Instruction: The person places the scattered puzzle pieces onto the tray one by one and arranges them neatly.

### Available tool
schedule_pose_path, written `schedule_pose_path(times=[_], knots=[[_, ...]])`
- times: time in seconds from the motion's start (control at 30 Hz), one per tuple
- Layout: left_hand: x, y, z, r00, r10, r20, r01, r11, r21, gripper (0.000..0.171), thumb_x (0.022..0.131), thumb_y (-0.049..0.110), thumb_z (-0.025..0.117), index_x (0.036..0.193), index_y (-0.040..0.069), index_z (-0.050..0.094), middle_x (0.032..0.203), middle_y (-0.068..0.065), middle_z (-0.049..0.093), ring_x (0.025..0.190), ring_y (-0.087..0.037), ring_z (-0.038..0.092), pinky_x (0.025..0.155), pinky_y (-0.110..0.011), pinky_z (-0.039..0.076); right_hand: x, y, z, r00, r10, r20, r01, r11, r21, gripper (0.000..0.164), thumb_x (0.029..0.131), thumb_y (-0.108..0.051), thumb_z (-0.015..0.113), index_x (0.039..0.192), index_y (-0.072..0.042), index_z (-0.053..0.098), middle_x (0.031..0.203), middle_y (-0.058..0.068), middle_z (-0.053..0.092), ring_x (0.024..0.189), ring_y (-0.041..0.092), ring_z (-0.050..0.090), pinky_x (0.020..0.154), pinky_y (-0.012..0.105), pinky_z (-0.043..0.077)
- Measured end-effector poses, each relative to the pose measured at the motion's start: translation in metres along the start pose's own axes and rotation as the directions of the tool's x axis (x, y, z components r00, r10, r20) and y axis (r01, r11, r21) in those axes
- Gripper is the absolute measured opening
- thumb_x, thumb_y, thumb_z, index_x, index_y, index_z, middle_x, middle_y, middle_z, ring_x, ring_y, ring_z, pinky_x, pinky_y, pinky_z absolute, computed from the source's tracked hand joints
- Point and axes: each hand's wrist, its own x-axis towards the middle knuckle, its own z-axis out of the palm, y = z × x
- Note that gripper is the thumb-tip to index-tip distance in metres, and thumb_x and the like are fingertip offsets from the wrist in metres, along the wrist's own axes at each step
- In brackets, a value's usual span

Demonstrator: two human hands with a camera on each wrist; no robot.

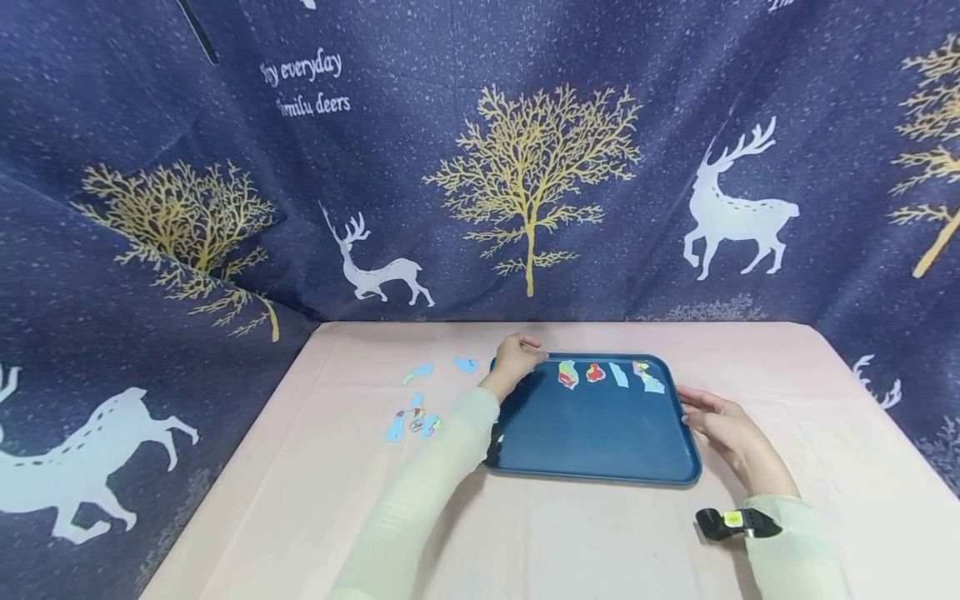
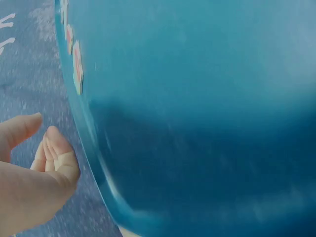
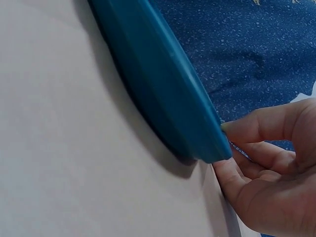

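A dark blue rectangular tray [image 1: 592,433] lies on the table, with several flat, irregular coloured pieces in a row along its back edge, among them a red one [image 1: 595,372]. My right hand [image 1: 723,425] pinches the tray's right rim; in the right wrist view the thumb [image 3: 242,130] touches the rim's edge and the other fingers curl below it. At the back left corner is my left hand [image 1: 519,358]. The left wrist view shows that hand [image 2: 37,173] just outside the rim, thumb and loosely bent fingers apart, nothing between them. My left forearm hides part of the tray's left side.
Left of the tray, more flat pieces lie on the pale pink tablecloth [image 1: 315,467]: a light blue one [image 1: 465,364], a curved one [image 1: 418,372] and a small cluster [image 1: 415,418]. A dark blue curtain [image 1: 390,183] with deer and trees hangs behind the table.
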Motion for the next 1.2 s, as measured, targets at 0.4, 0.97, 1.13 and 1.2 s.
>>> schedule_pose_path(times=[0.4,0.97,1.13,1.2], knots=[[0.006,-0.025,-0.050,0.993,-0.032,-0.110,0.016,0.989,-0.144,0.028,0.087,0.002,0.065,0.114,-0.006,0.063,0.092,-0.012,0.066,0.078,-0.030,0.065,0.071,-0.035,0.059,0.000,0.003,-0.002,1.000,-0.002,0.008,0.002,1.000,0.004,0.071,0.087,0.004,0.047,0.151,0.001,0.016,0.155,0.027,0.016,0.141,0.045,0.015,0.111,0.069,0.007],[-0.007,-0.055,-0.094,0.945,-0.209,-0.253,0.192,0.977,-0.092,0.042,0.085,0.004,0.068,0.123,-0.008,0.055,0.121,-0.024,0.057,0.108,-0.037,0.059,0.092,-0.040,0.053,0.001,0.003,-0.003,1.000,0.013,0.004,-0.013,1.000,-0.003,0.071,0.089,0.001,0.048,0.152,-0.002,0.016,0.154,0.026,0.017,0.140,0.045,0.020,0.108,0.073,0.005],[-0.011,-0.057,-0.094,0.945,-0.225,-0.237,0.222,0.974,-0.042,0.048,0.082,0.006,0.071,0.124,-0.009,0.052,0.125,-0.026,0.053,0.118,-0.040,0.052,0.099,-0.044,0.049,0.001,0.002,-0.002,1.000,-0.009,0.013,0.009,1.000,0.001,0.069,0.090,0.001,0.048,0.152,-0.001,0.016,0.154,0.027,0.018,0.140,0.045,0.020,0.110,0.070,0.006],[-0.012,-0.058,-0.094,0.943,-0.243,-0.227,0.244,0.969,-0.025,0.051,0.081,0.008,0.072,0.125,-0.008,0.051,0.127,-0.025,0.052,0.120,-0.040,0.050,0.101,-0.045,0.047,0.000,0.003,-0.002,1.000,-0.009,0.015,0.009,1.000,-0.001,0.069,0.090,0.001,0.048,0.152,-0.001,0.016,0.154,0.027,0.017,0.140,0.045,0.019,0.110,0.071,0.006]])
